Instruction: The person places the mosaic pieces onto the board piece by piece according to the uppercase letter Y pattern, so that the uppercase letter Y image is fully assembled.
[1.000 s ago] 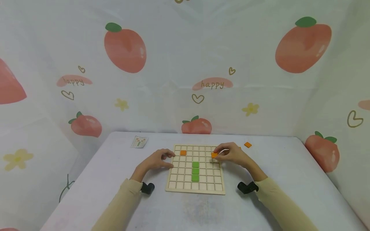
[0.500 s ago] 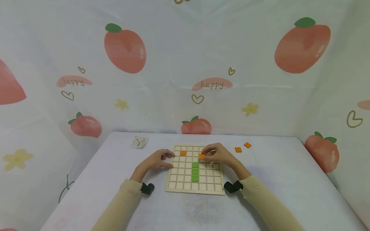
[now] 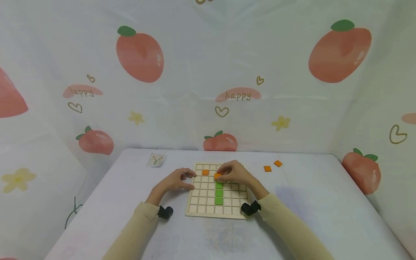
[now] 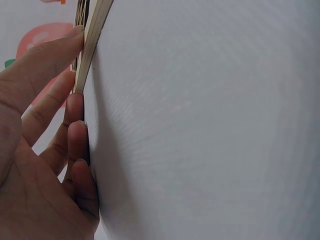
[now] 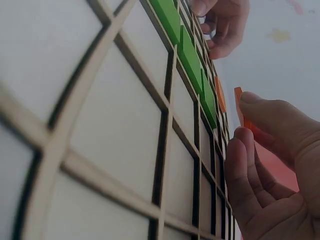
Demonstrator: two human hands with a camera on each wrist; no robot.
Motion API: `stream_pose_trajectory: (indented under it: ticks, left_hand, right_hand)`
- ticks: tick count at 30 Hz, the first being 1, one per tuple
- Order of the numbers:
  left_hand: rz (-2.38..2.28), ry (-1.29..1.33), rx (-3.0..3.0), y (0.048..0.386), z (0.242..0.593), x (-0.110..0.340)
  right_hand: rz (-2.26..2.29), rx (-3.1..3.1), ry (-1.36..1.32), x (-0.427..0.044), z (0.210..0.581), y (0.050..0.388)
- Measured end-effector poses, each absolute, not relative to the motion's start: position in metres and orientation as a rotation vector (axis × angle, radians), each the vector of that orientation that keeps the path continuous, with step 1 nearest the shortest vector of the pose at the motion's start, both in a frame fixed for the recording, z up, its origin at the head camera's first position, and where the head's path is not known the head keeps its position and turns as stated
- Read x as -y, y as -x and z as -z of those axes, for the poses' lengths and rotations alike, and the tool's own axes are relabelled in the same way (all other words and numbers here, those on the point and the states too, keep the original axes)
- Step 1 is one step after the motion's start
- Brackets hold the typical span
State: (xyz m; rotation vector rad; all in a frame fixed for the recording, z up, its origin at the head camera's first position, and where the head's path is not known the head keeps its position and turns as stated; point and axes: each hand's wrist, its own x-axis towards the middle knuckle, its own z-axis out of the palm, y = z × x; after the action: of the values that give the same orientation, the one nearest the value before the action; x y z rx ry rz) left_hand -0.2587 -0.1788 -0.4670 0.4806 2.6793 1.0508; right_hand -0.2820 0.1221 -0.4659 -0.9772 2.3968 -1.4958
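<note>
In our right hand [image 3: 234, 173] we pinch an orange tile [image 3: 216, 176] just beyond the far end of the green tiles [image 3: 219, 193], our loosely spread left hand [image 3: 176, 180] touching the board [image 3: 202, 199].

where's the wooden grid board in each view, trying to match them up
Head: wooden grid board just below centre, partly covered by the right hand.
Left wrist: board at upper left, nearly edge-on.
Right wrist: board fills the left, close up.
Shared landmark: left hand, at the board's edge.
</note>
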Motion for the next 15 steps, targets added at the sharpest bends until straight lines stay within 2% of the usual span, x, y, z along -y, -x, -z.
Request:
stream_pose_trajectory:
  ticks: [15]
  left_hand:
    - [-1.059,-0.491,-2.671,0.259,0.467,0.180]
  right_hand:
    - [1.413,-2.431,0.912,-0.104,0.464,0.284]
